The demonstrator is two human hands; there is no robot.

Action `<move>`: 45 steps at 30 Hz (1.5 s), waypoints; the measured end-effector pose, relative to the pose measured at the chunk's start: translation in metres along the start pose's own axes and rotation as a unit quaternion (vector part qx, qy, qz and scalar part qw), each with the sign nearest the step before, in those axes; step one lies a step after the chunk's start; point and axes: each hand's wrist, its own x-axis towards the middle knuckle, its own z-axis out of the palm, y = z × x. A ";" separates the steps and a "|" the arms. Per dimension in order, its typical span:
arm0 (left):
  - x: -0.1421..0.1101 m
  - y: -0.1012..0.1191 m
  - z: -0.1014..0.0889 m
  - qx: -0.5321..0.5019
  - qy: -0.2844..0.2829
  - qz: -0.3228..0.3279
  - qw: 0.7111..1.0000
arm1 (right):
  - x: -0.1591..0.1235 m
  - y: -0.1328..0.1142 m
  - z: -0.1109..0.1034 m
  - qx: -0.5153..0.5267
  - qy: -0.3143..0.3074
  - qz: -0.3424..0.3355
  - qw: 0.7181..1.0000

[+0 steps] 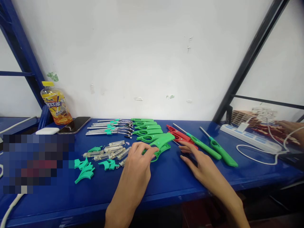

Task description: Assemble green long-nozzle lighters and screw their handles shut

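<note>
My left hand [140, 160] pinches a green lighter casing half [164, 141] between thumb and fingers. Just beneath it lies another green casing part [161, 151]. To the right, my right hand [199, 161] is low over the table, thumb and fingers apart. A thin metal shaft [176, 143] shows by its fingertips; whether it joins the dark shape under the palm, I cannot tell. Red casings [181, 136] lie just beyond that hand. Two green long-nosed lighters [206, 147] rest on its right. Several green casing halves [147, 127] are lined up behind my left hand.
Metal lighter tubes with wires [109, 127], clear fuel tanks [116, 152] and teal triggers [85, 171] lie left on the blue table [99, 198]. A tea bottle [56, 103] and phone [75, 124] stand farther left. At right are a power strip [251, 139] and another person's hand [288, 127].
</note>
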 end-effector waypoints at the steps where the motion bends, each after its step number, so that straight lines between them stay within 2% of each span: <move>1: 0.000 0.001 -0.002 -0.005 0.026 0.001 1.000 | 0.000 -0.001 0.000 0.000 -0.001 0.003 1.000; 4: 0.000 0.004 -0.010 -0.016 0.092 -0.016 0.995 | -0.001 -0.004 -0.001 -0.003 -0.001 0.005 1.000; 9: 0.000 0.006 -0.026 -0.103 0.147 -0.130 0.975 | -0.001 -0.005 -0.003 -0.005 0.000 -0.003 1.000; 12: -0.002 0.001 -0.033 -0.133 0.126 -0.176 0.967 | 0.000 -0.004 -0.002 -0.006 -0.002 -0.013 1.000; 17: -0.004 -0.003 -0.037 -0.165 0.050 -0.222 0.960 | 0.000 0.001 0.000 -0.014 0.003 -0.031 0.999; 24: -0.005 0.003 -0.029 -0.127 -0.042 -0.198 0.971 | -0.001 -0.004 -0.003 -0.019 0.001 -0.039 0.999; 33: -0.008 0.009 -0.014 -0.067 -0.114 -0.173 0.976 | 0.000 -0.008 -0.005 -0.019 0.000 -0.039 0.999; 37: -0.010 0.009 -0.018 -0.048 -0.116 -0.160 0.979 | 0.000 -0.010 -0.004 -0.015 -0.001 -0.031 0.999; 42: -0.014 -0.001 -0.032 -0.012 -0.052 -0.108 0.993 | -0.004 -0.019 -0.010 -0.001 -0.007 -0.020 1.000; 45: -0.016 -0.012 -0.040 0.021 -0.020 -0.101 0.994 | -0.010 -0.027 -0.016 0.047 -0.032 -0.044 0.997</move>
